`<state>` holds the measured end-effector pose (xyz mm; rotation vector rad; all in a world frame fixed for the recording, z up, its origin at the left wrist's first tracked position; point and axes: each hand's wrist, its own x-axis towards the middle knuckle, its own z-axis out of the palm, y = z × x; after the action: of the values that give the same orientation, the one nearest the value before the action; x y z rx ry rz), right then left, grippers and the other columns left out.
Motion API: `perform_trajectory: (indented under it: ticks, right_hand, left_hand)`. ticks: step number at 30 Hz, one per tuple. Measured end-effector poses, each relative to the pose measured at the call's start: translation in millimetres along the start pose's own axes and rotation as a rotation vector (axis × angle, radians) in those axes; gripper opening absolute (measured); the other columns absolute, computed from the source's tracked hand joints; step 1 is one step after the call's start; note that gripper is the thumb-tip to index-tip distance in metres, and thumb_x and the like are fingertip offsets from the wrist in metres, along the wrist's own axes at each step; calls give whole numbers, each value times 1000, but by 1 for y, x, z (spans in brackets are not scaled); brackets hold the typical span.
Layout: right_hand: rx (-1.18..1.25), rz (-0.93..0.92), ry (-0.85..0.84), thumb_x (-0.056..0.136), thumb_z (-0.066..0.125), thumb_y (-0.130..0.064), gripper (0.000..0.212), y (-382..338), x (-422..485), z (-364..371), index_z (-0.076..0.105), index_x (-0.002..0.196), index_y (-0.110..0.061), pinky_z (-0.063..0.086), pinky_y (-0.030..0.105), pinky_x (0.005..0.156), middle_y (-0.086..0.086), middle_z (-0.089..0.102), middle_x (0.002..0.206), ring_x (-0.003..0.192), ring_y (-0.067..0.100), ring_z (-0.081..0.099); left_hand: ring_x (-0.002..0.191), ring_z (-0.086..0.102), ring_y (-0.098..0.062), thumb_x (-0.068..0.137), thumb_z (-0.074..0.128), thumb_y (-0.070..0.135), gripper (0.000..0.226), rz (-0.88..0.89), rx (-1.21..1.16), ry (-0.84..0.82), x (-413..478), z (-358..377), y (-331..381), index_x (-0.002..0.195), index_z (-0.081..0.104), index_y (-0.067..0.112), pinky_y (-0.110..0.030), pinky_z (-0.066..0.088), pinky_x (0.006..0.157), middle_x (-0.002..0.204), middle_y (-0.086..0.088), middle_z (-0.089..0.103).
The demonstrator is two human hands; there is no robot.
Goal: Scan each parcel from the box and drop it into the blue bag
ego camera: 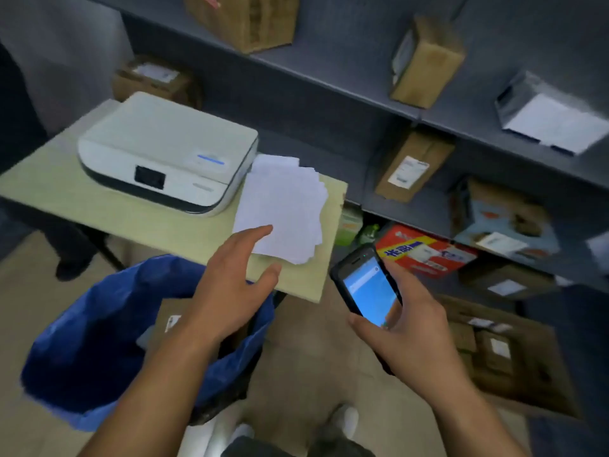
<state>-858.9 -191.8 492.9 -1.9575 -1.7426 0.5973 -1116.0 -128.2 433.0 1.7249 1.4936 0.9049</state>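
The bag (82, 341) stood open on the floor, blue, with a brown parcel (166, 319) lying inside it, a white label showing on its top. The left hand (230, 291) hovered over the bag's mouth, its fingers straight and spread, holding nothing. The right hand (412, 328) was just right of the bag, its fingers curled round a scanner (367, 286) whose screen glowed blue and faced upward.

Just behind the bag ran the near edge of the tabletop (131, 216). On it, farther back from the bag, sat a white printer (168, 150), and a loose stack of papers (283, 206) lay beside the printer. The left forefinger overlapped the papers' near corner; whether it touched them could not be told.

Well to the right of the bag, on the floor, lay an open brown box (534, 390) with labelled parcels (494, 351) in it. Behind and to the right of the bag rose grey shelves (329, 77) carrying cartons, mostly brown, with one red carton (425, 250) on the lowest shelf. The labels were too blurred to read.
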Motion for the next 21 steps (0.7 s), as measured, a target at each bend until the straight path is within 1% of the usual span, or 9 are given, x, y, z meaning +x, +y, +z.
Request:
perform_trajectory:
  ticks: [1, 3, 4, 6, 8, 11, 16, 19, 21]
  right_hand:
    - [0, 42, 35, 64, 78, -57, 91, 13, -10, -9, 36, 143, -41, 34, 6, 76, -25, 51, 119, 100, -7, 46]
    - [12, 138, 106, 64, 79, -56, 91, 40, -32, -28, 39, 144, -36, 38, 12, 81, -20, 52, 128, 109, -2, 48]
    - [19, 185, 146, 65, 79, -55, 91, 53, -42, -36, 40, 145, -35, 39, 15, 80, -17, 54, 129, 109, 3, 51]
    - [38, 269, 225, 65, 80, -55, 92, 77, -62, -53, 40, 145, -33, 39, 13, 76, -14, 56, 127, 106, 7, 53]
    - [64, 332, 288, 65, 79, -56, 92, 100, -81, -69, 40, 145, -32, 36, 9, 77, -15, 55, 130, 110, 6, 52]
    - [80, 406, 363, 67, 79, -57, 92, 133, -105, -93, 38, 145, -33, 37, 12, 81, -16, 52, 133, 116, 3, 48]
    - [108, 516, 432, 68, 78, -60, 94, 197, -143, -132, 34, 147, -35, 46, 30, 94, -16, 49, 137, 118, 6, 47]
    - [128, 591, 436, 68, 77, -62, 95, 242, -165, -156, 31, 148, -36, 48, 36, 96, -14, 47, 140, 119, 8, 46]
    - [142, 617, 443, 68, 77, -63, 96, 273, -176, -170, 31, 147, -35, 48, 35, 94, -13, 47, 139, 117, 9, 46]
  left_hand:
    - [127, 35, 20, 96, 63, 36, 58, 32, -2, -42, 0, 9, 8, 150, 44, 40, -2, 26, 103, 143, 28, 43]
    - [123, 34, 28, 97, 65, 32, 56, 93, -4, -120, -2, 30, 26, 149, 46, 40, 5, 25, 97, 138, 30, 45]
    - [121, 33, 30, 97, 65, 31, 55, 120, -1, -154, -3, 41, 35, 147, 46, 41, 5, 25, 96, 136, 32, 45]
    - [119, 34, 31, 95, 65, 35, 53, 164, 4, -225, -4, 65, 54, 143, 44, 48, 5, 27, 94, 132, 40, 42]
    - [119, 38, 26, 93, 61, 43, 53, 198, 15, -304, -5, 90, 76, 141, 41, 53, -2, 29, 96, 133, 41, 42]
    - [125, 39, 14, 94, 60, 46, 55, 250, 47, -412, -6, 134, 110, 146, 43, 50, -20, 33, 103, 142, 29, 46]
    - [133, 43, 10, 90, 58, 52, 58, 317, 39, -553, -13, 216, 175, 147, 44, 51, -21, 34, 106, 146, 26, 49]
    - [133, 41, 15, 87, 56, 61, 61, 342, 20, -617, -27, 264, 209, 146, 44, 52, -21, 35, 106, 144, 31, 51]
    - [134, 41, 14, 84, 55, 65, 63, 349, 29, -639, -37, 295, 228, 145, 44, 55, -24, 36, 108, 142, 34, 50]
